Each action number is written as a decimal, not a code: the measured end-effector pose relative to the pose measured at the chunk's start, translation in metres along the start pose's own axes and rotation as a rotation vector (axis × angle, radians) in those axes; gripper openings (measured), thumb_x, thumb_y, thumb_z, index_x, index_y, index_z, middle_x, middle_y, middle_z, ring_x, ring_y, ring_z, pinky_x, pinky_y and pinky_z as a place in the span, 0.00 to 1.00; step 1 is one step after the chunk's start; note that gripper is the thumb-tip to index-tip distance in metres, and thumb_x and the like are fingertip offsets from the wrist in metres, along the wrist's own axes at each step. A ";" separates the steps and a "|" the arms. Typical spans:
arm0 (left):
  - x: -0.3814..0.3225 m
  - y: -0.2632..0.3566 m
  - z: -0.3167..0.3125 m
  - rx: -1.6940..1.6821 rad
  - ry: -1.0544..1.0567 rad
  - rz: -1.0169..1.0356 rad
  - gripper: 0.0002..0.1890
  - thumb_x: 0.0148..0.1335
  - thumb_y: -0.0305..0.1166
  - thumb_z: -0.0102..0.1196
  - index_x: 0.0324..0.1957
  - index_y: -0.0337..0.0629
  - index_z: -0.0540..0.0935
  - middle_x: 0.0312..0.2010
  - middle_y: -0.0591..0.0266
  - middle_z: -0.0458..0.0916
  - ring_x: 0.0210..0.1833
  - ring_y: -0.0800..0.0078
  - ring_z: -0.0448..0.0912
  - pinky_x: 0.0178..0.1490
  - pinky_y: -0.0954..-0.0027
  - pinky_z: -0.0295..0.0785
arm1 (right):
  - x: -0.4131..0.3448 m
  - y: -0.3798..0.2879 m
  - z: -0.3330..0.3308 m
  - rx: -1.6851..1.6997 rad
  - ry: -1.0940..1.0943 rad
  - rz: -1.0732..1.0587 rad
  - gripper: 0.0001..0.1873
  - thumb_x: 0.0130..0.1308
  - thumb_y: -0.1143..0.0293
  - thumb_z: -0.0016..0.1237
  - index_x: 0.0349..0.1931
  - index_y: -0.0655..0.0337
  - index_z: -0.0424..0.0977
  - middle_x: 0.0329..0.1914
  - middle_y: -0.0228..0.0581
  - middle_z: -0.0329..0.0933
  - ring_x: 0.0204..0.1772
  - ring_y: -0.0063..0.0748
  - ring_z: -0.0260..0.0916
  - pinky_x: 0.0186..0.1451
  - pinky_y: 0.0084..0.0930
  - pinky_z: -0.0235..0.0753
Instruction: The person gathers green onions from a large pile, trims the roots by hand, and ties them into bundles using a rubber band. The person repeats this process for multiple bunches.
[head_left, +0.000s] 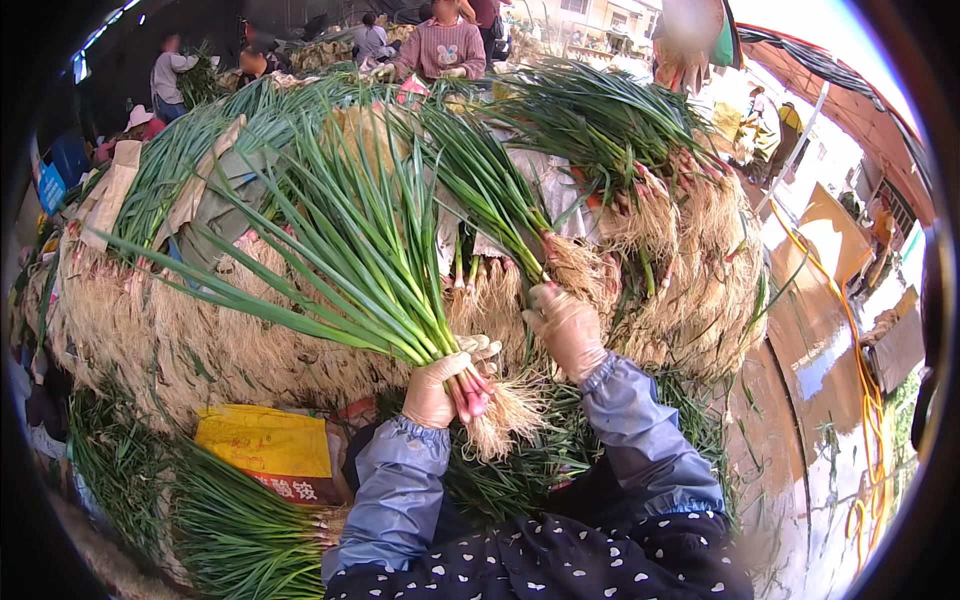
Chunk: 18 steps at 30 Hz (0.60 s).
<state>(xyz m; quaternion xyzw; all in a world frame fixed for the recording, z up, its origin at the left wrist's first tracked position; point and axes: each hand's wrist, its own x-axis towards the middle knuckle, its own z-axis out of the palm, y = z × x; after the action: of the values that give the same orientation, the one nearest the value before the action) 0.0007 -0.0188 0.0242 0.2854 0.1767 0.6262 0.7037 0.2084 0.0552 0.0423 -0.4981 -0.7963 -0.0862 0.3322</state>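
My left hand, in a pale glove, is closed around a bunch of green garlic just above its pinkish bulbs. Its long leaves fan up and to the left; its pale roots hang to the right of the fist. To the right, my gloved right hand has its fingers curled at the root end of a green garlic stalk, beside a small bundle's roots. The fingers partly hide that stalk's base.
Before me stands a wide heap of green garlic, its roots hanging over the near side. A larger bundle lies at its right. A yellow printed sack and another bunch lie at lower left. An orange cable runs along the right. People sit beyond.
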 end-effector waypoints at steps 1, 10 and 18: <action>0.005 0.001 0.001 -0.058 0.024 -0.093 0.20 0.51 0.26 0.52 0.49 0.34 0.72 0.44 0.51 0.78 0.43 0.59 0.78 0.38 0.58 0.79 | 0.020 0.009 -0.003 -0.254 0.095 0.010 0.16 0.54 0.64 0.55 0.41 0.58 0.70 0.27 0.40 0.75 0.31 0.42 0.74 0.32 0.35 0.72; 0.016 -0.016 -0.004 0.030 0.119 -0.231 0.21 0.56 0.29 0.55 0.53 0.34 0.71 0.34 0.60 0.75 0.38 0.65 0.75 0.37 0.59 0.75 | 0.002 -0.007 -0.015 0.351 0.166 0.045 0.06 0.52 0.78 0.51 0.28 0.58 0.69 0.21 0.38 0.69 0.19 0.37 0.67 0.25 0.29 0.69; 0.019 -0.029 -0.011 0.139 0.219 -0.335 0.14 0.56 0.31 0.55 0.43 0.34 0.75 0.22 0.51 0.76 0.09 0.59 0.71 0.10 0.62 0.68 | -0.064 -0.030 0.013 0.449 -0.425 -0.084 0.07 0.59 0.68 0.49 0.36 0.59 0.70 0.31 0.46 0.72 0.35 0.51 0.71 0.36 0.36 0.72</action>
<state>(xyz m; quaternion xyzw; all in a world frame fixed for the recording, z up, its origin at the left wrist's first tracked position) 0.0198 -0.0001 -0.0006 0.2301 0.3399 0.5140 0.7532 0.1949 0.0001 -0.0012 -0.3860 -0.8668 0.1842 0.2563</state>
